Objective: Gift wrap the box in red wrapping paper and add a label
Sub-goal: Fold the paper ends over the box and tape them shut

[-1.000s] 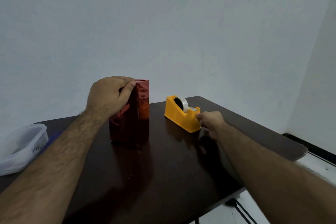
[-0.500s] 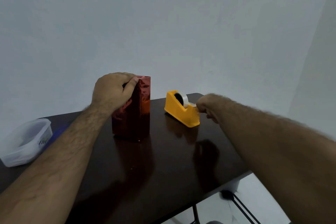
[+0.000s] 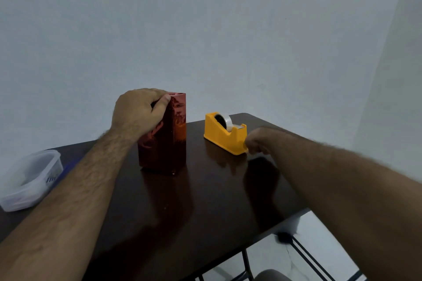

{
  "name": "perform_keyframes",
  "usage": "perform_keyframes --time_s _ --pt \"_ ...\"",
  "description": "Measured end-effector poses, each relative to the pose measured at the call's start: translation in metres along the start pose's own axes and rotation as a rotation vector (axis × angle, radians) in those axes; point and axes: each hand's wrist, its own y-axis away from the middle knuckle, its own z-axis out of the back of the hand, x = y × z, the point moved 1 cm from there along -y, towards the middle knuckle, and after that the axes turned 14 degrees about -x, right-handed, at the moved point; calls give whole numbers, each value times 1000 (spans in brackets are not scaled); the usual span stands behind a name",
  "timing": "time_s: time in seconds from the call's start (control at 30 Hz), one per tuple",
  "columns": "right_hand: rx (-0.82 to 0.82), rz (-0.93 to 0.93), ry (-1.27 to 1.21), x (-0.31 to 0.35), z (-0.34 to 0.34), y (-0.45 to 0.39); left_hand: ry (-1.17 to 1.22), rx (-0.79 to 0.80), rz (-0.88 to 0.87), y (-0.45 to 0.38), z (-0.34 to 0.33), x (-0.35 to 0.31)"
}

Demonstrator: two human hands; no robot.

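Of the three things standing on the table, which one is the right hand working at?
The yellow tape dispenser: the right hand is curled at its front end. The red-wrapped box is gripped by the left hand; the clear plastic tub sits untouched.

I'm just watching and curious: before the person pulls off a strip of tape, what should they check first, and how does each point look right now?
1. Wrapped box stands upright on the table: ok.
2. Left hand grips the box's top, holding the red paper: ok.
3. Tape dispenser sits flat beside the box, apart from it: ok.
4. Tape roll is loaded in the dispenser: ok.
5. Right hand at the cutter end has the tape's free end: cannot tell.
6. Label ready nearby: cannot tell.
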Motion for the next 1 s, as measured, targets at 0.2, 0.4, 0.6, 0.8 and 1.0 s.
perform_keyframes --time_s 0.2,0.4,0.6,0.8,1.0 --pt "167 -130 -473 9 19 -9 21 -2 9 1 1 -4" --pt "191 220 -379 46 61 -1 66 -10 12 2 2 -4" --pt "-29 659 -419 79 129 11 71 29 -3 -1 8 -2" --pt "-111 898 -355 109 158 4 98 99 -21 -4 9 3" --pt "-113 998 -336 142 159 -20 132 138 -32 -8 8 11"
